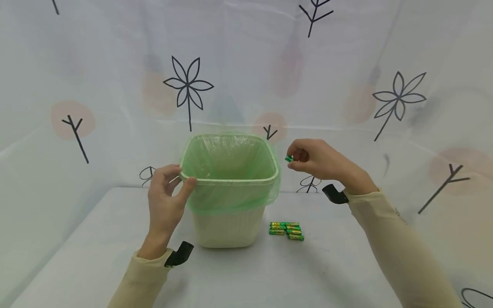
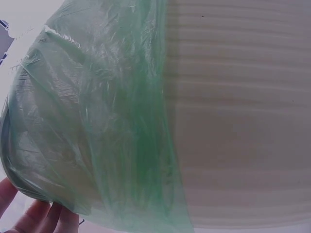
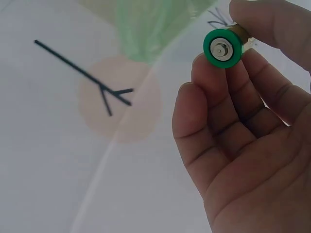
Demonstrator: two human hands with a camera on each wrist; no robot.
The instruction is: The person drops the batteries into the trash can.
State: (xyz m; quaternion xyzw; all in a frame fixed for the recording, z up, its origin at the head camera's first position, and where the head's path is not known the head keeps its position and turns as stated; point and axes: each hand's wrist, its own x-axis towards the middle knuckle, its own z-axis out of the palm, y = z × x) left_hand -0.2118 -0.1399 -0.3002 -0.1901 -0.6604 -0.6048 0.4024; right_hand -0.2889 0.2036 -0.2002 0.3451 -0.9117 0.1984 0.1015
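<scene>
Your right hand [image 1: 320, 160] pinches a probably slick, rigid battery [image 3: 222, 47], best held mid-barrel, as your left hand [image 1: 165, 203] grips the bin [image 1: 227, 229].

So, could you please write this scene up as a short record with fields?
Container: pale bin, upright on a white table
Liner: translucent green bag, folded over the bin's rim
Left hand: grips the lined rim at its left side
Right hand: pinches one battery, right of the bin and apart from it
Other batteries: lying grouped on the table, right of the bin
Backdrop: pale, with drawn flowers and twigs
</scene>
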